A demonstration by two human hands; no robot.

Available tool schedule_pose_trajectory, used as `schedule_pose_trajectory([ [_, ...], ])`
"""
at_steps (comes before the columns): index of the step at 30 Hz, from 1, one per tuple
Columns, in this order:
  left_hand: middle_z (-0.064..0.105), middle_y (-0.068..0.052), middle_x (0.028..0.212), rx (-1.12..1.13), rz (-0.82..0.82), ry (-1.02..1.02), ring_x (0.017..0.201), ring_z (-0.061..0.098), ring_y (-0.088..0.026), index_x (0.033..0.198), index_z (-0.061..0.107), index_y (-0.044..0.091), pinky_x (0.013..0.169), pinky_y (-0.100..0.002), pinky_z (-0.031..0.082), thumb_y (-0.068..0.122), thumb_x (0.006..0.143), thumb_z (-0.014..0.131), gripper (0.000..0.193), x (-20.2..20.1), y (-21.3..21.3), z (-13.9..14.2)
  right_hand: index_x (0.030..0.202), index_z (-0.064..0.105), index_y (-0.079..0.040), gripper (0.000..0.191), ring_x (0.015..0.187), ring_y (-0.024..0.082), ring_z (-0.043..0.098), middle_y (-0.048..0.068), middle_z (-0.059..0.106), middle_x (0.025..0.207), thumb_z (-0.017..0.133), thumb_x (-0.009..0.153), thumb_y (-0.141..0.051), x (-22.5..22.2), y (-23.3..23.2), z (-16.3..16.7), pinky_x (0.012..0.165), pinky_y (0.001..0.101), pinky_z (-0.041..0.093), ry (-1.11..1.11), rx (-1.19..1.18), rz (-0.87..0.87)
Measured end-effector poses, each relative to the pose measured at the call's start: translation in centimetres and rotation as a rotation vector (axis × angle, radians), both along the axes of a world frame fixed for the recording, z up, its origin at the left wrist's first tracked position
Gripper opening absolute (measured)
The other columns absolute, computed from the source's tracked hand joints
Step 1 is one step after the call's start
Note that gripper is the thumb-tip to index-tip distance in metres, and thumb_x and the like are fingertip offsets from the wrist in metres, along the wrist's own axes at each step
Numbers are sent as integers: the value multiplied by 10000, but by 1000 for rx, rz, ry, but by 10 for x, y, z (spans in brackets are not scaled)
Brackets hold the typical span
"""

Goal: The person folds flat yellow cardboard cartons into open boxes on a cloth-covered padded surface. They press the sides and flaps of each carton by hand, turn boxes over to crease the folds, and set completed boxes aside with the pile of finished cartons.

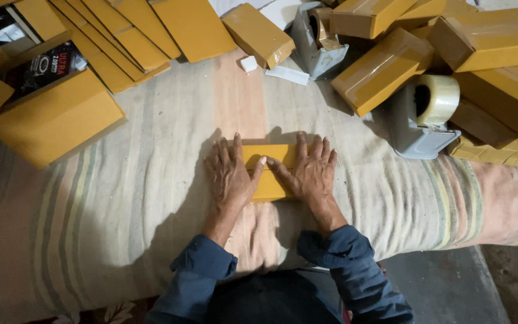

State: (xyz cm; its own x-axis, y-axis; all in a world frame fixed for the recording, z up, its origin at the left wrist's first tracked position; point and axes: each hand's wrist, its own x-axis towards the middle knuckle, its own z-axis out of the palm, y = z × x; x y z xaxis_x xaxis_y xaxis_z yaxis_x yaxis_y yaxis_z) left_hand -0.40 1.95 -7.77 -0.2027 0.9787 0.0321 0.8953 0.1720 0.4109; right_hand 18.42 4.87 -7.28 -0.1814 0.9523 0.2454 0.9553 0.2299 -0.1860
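My dark blue sleeves (355, 264) come up from the bottom edge, cuffs bunched at the wrists. Just beyond them my left hand (230, 171) and right hand (313, 171) lie flat, fingers spread, pressing on either end of a small yellow cardboard box (269, 157); neither is clenched or gripping, and the thumbs nearly meet on its smooth lid. The box sits in the middle of a soft, faded striped blanket (151, 210) with a coarse weave. Farther right stands a grey tape dispenser (418, 120) carrying a glossy clear roll, beside a heap of taped rectangular boxes (493, 36). Farther left lie flat cardboard sheets (55, 117), matte and sharp-edged. At the far edge stands a second grey dispenser (316, 42).
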Motion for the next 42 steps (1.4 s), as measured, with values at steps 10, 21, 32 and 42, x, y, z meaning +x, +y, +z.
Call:
schedule_pose_trajectory([
  [10,358,-296,1517,-12,-27,33,1419,323,-457,1568,264,119,1164,-650,148,614,971,443,796,-2,0,-7,1487,445,-71,762,1304,471,452,324,485,1373,523,954,-610,-4,0,5,1076,620,326,25,-10,-23],
  [21,441,-299,1451,134,-26,71,1371,376,-488,1525,423,162,1133,-683,187,481,1048,369,577,-2,-3,-7,1500,459,-72,554,1248,488,519,329,505,1371,455,1044,-387,-2,-1,3,1072,658,343,31,50,0],
  [32,458,-304,1446,87,-24,36,1363,428,-450,1545,401,149,1172,-638,175,480,1032,393,611,-2,-3,-4,1490,478,-70,614,1281,483,497,328,487,1382,449,1027,-473,-6,-3,10,1116,666,297,26,37,-12],
  [42,469,-286,1435,18,-28,-7,1342,453,-439,1534,377,150,1178,-643,169,493,1021,422,619,-1,-7,10,1485,463,-48,641,1273,487,486,344,487,1352,419,1021,-488,-6,-7,14,1112,644,280,22,-4,-10],
])
